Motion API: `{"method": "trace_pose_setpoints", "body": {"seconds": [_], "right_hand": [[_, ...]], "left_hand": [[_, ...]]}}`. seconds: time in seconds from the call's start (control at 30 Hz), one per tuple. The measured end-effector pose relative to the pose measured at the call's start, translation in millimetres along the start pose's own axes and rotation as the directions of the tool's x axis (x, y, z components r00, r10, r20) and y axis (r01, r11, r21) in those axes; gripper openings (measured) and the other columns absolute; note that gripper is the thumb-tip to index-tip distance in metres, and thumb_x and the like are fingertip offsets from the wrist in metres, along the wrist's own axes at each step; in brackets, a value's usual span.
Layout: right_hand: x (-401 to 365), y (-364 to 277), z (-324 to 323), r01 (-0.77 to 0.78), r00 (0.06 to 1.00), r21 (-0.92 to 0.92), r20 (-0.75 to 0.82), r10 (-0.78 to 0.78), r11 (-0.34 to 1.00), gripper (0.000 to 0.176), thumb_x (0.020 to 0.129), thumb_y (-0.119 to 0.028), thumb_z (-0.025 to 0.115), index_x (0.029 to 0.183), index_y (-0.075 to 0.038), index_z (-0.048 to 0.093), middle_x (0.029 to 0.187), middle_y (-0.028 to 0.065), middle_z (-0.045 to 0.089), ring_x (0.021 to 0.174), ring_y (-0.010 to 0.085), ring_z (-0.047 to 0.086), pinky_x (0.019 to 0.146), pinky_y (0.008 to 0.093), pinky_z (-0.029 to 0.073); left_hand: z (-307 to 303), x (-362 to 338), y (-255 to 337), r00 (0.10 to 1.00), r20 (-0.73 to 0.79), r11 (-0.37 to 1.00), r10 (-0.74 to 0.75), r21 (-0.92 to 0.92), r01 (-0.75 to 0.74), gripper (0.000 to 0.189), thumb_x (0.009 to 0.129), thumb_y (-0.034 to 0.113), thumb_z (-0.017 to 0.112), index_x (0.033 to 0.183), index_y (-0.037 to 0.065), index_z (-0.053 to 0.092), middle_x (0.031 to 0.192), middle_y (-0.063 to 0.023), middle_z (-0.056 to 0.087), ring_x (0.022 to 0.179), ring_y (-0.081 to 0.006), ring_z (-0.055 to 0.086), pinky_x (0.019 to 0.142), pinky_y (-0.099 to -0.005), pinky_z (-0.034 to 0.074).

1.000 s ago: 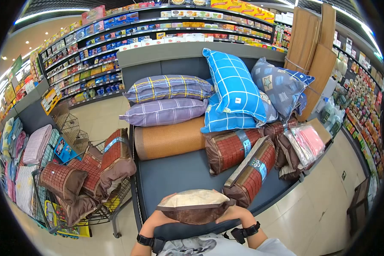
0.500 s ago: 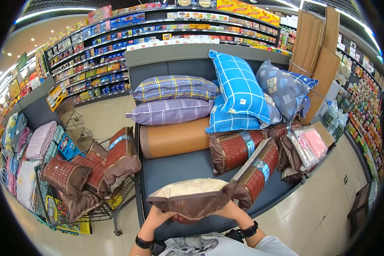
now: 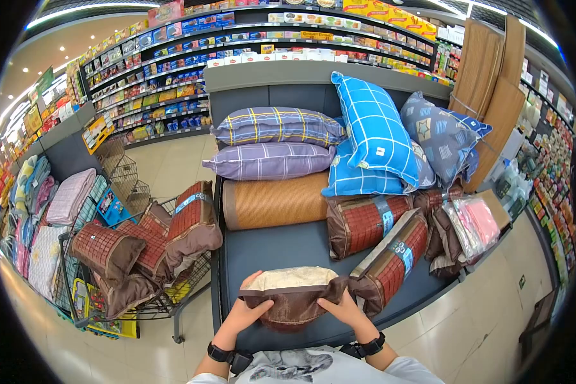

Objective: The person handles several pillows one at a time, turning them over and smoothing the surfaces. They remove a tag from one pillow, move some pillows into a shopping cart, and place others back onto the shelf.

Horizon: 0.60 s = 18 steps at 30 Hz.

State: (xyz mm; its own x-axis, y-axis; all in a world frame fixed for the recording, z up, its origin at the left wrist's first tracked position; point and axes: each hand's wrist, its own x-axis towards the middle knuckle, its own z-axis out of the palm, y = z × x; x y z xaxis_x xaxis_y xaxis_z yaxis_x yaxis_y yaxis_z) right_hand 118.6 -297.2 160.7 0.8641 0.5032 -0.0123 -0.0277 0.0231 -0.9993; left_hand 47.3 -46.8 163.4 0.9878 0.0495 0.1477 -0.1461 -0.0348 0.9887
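A brown pillow (image 3: 294,304) with a cream strip along its far side is held in front of my body, over the near end of the dark display platform (image 3: 269,246). My left hand (image 3: 253,308) grips its left end, thumb on the brown cloth. At the other end my right hand (image 3: 342,307) pinches it, thumb on the near side; the fingers behind are hidden. Just right of it lies a red-brown beaded pillow (image 3: 393,262) with a blue label band. Behind that one rests a similar beaded pillow (image 3: 365,224).
A rolled tan mat (image 3: 275,201), purple plaid pillows (image 3: 272,161) and blue checked pillows (image 3: 374,131) fill the platform's back. To the left stands a shopping cart (image 3: 179,307) with several beaded pillows (image 3: 105,253). Plastic-wrapped packs (image 3: 472,224) sit at the right edge.
The brown pillow has tipped and looks narrower, and both thumbs now show on its near side. The whole view has shifted slightly, with the scene moving right.
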Motion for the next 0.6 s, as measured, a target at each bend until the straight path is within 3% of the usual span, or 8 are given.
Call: {"method": "trace_pose_setpoints", "body": {"seconds": [0.07, 0.23, 0.3, 0.4, 0.5, 0.53, 0.57, 0.6], "right_hand": [[-1, 6, 2, -0.002, 0.999, 0.027, -0.044, 0.004, 1.000, 0.070, 0.078, -0.015, 0.069, 0.131, -0.001, 0.025, 0.125, 0.0116, 0.041, 0.114, 0.0193, 0.042, 0.094, 0.0336, 0.037], [0, 8, 3, 0.030, 0.990, 0.075, -0.143, -0.019, 0.997, 0.050, 0.079, -0.013, 0.069, 0.119, 0.000, 0.042, 0.113, 0.0089, 0.052, 0.103, 0.0159, 0.050, 0.088, 0.0305, 0.041], [0, 3, 3, 0.044, 0.976, -0.136, -0.205, -0.071, 0.990, 0.035, 0.079, -0.011, 0.068, 0.108, 0.000, 0.051, 0.102, 0.0061, 0.058, 0.096, 0.0136, 0.053, 0.084, 0.0284, 0.043], [2, 6, 0, 0.015, 0.975, -0.112, -0.220, -0.039, 0.994, 0.030, 0.079, -0.010, 0.067, 0.104, -0.001, 0.053, 0.098, 0.0057, 0.059, 0.094, 0.0131, 0.054, 0.082, 0.0280, 0.043], [6, 13, -1, 0.033, 0.961, -0.098, -0.270, -0.059, 0.995, 0.037, 0.082, -0.012, 0.064, 0.114, 0.000, 0.049, 0.105, 0.0067, 0.056, 0.097, 0.0135, 0.052, 0.086, 0.0287, 0.042], [6, 13, -2, 0.100, 0.965, 0.019, -0.245, -0.093, 0.995, 0.047, 0.083, -0.013, 0.062, 0.124, -0.001, 0.041, 0.113, 0.0072, 0.052, 0.103, 0.0145, 0.050, 0.089, 0.0295, 0.040], [3, 9, -4, 0.100, 0.966, 0.020, -0.242, -0.092, 0.995, 0.047, 0.083, -0.013, 0.062, 0.124, -0.001, 0.041, 0.113, 0.0072, 0.052, 0.103, 0.0145, 0.050, 0.089, 0.0295, 0.040], [-1, -1, -6, 0.113, 0.972, 0.132, -0.221, -0.082, 0.985, 0.051, 0.083, -0.011, 0.061, 0.127, -0.002, 0.037, 0.116, 0.0071, 0.050, 0.105, 0.0151, 0.048, 0.091, 0.0299, 0.039]], "left_hand": [[8, 1, 9, 0.993, -0.114, 0.999, -0.019, -0.044, 0.015, 0.057, 0.076, 0.008, 0.069, 0.125, 0.002, 0.040, 0.127, -0.0098, 0.043, 0.117, -0.0175, 0.041, 0.097, -0.0295, 0.034], [16, 2, 19, 0.986, -0.165, 0.996, -0.030, 0.081, 0.044, 0.048, 0.075, 0.006, 0.069, 0.117, 0.000, 0.047, 0.112, -0.0081, 0.054, 0.107, -0.0145, 0.049, 0.091, -0.0287, 0.039], [18, 1, 18, 0.985, -0.172, 0.987, -0.032, 0.148, 0.058, 0.046, 0.074, 0.006, 0.070, 0.114, -0.001, 0.048, 0.108, -0.0075, 0.056, 0.104, -0.0138, 0.050, 0.089, -0.0284, 0.040], [17, 3, 13, 0.979, -0.182, 0.979, -0.090, 0.162, 0.120, 0.047, 0.072, 0.007, 0.073, 0.112, 0.000, 0.049, 0.107, -0.0073, 0.057, 0.104, -0.0139, 0.051, 0.089, -0.0291, 0.041], [13, 4, 12, 0.983, -0.178, 0.995, -0.036, 0.084, 0.052, 0.051, 0.071, 0.008, 0.074, 0.114, 0.000, 0.049, 0.107, -0.0070, 0.057, 0.103, -0.0143, 0.051, 0.090, -0.0296, 0.040], [10, 3, 13, 0.989, -0.143, 0.999, -0.029, -0.036, 0.024, 0.053, 0.070, 0.008, 0.074, 0.116, 0.000, 0.049, 0.109, -0.0072, 0.056, 0.104, -0.0148, 0.050, 0.091, -0.0297, 0.040], [5, 2, 13, 0.994, -0.109, 0.988, -0.017, -0.155, 0.000, 0.055, 0.070, 0.009, 0.074, 0.118, 0.000, 0.048, 0.111, -0.0075, 0.055, 0.105, -0.0152, 0.050, 0.092, -0.0299, 0.039], [-5, -4, 1, 0.991, -0.081, 0.988, -0.109, -0.116, 0.099, 0.057, 0.071, 0.004, 0.071, 0.122, 0.000, 0.045, 0.117, -0.0089, 0.051, 0.109, -0.0159, 0.048, 0.094, -0.0299, 0.038]]}}
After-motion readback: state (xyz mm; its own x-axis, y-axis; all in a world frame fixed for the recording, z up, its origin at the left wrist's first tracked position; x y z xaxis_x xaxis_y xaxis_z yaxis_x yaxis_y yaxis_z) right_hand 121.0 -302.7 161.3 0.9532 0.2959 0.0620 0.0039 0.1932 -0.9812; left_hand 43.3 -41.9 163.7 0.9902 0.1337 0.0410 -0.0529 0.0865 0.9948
